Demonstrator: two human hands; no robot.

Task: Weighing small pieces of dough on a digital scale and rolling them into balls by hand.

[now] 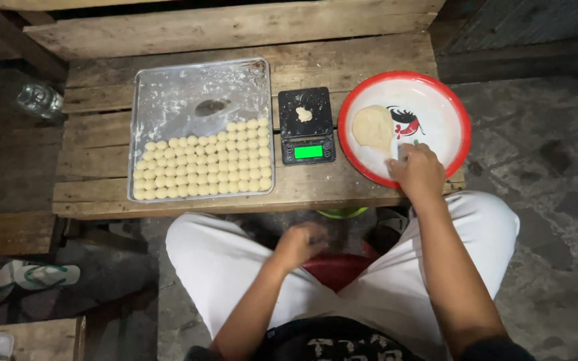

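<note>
My right hand [417, 170] pinches at the dough [373, 129] on the plate [451, 100], left hand [300, 243] curled empty over my lap; next, I judge, a small pinch for the scale [306, 125]

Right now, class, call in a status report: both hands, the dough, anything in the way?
Right hand fingers on plate beside dough. Left hand closed at lap, contents unseen. Small piece on scale. Nothing blocking.
</note>
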